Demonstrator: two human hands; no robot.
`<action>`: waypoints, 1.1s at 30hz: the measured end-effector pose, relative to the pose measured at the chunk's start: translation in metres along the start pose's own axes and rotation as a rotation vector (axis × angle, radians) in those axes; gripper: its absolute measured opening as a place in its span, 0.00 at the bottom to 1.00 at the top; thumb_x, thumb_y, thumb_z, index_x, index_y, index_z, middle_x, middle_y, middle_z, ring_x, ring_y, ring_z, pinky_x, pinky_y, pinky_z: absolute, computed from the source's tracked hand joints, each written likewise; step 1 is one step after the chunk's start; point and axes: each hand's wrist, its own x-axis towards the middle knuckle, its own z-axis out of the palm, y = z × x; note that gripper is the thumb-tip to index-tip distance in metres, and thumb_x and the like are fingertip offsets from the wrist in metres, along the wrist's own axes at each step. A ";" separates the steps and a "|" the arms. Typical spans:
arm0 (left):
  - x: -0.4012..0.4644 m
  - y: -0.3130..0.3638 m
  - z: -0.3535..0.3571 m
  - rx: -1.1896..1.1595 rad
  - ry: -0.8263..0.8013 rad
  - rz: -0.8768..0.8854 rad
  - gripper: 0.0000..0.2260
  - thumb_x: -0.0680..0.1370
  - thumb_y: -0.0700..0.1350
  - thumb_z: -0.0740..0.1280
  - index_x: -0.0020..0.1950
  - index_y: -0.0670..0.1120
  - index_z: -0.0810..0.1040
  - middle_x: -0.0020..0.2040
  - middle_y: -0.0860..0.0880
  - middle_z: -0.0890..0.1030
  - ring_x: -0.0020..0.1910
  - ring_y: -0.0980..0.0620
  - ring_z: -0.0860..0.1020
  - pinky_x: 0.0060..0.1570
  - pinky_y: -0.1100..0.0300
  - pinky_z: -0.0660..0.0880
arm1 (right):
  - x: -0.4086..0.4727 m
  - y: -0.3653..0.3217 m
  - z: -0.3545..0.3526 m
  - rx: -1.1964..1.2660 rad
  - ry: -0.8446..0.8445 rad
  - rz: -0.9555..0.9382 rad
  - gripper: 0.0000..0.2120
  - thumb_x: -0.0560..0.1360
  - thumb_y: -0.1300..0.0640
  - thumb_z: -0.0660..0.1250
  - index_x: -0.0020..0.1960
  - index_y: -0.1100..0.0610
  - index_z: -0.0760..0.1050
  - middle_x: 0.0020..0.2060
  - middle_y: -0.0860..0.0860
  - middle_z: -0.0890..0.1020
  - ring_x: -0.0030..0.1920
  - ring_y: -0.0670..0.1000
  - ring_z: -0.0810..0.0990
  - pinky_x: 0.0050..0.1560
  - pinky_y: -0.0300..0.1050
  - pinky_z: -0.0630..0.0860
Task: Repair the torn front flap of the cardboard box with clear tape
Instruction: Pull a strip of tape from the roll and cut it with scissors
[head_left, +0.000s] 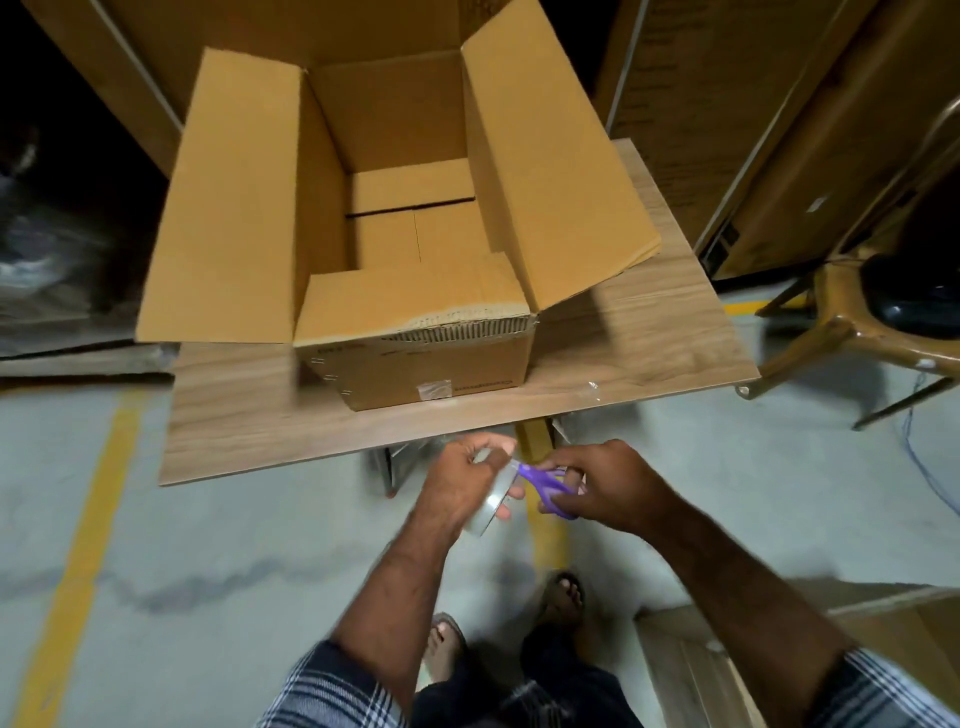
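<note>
- Left hand (467, 480) has its grip closed round the clear tape roll (492, 501); right hand (605, 486) works purple scissors (548, 486) at the tape.
- The torn front flap (415, 304) sits on the cardboard box (395, 208) on the surface (623, 338), apart from both hands.
- Risk: the cut strip may curl and stick to itself, or the blades may nick a finger.

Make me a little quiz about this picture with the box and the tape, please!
1. True or false: the left hand holds the tape roll.
2. What colour are the handles of the scissors in the right hand?
A. red
B. purple
C. green
3. Fill in: the box stands on a wooden ____.

Key:
1. True. The roll is in the left hand, below the edge of the table.
2. B, purple.
3. Table. The box is open, and the ragged tear runs along the fold of its front flap.
</note>
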 end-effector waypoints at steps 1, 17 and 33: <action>-0.004 0.006 -0.002 0.015 0.007 0.023 0.05 0.82 0.42 0.69 0.55 0.44 0.83 0.41 0.38 0.85 0.31 0.47 0.84 0.25 0.57 0.78 | -0.004 -0.009 -0.003 -0.023 0.025 -0.025 0.29 0.63 0.32 0.66 0.56 0.49 0.85 0.43 0.46 0.88 0.40 0.46 0.82 0.38 0.28 0.66; 0.033 0.076 0.101 -0.390 0.045 -0.010 0.11 0.82 0.42 0.61 0.49 0.49 0.83 0.48 0.41 0.83 0.44 0.43 0.79 0.46 0.50 0.75 | -0.052 -0.018 -0.019 0.167 0.596 0.201 0.22 0.73 0.44 0.70 0.62 0.54 0.80 0.53 0.47 0.85 0.53 0.49 0.83 0.48 0.46 0.82; 0.111 -0.032 0.125 -0.491 0.317 -0.310 0.09 0.77 0.39 0.71 0.52 0.49 0.75 0.53 0.49 0.80 0.54 0.52 0.77 0.52 0.53 0.71 | 0.112 0.149 -0.080 -0.462 0.301 0.379 0.13 0.75 0.48 0.69 0.58 0.50 0.75 0.49 0.56 0.84 0.51 0.62 0.83 0.46 0.50 0.77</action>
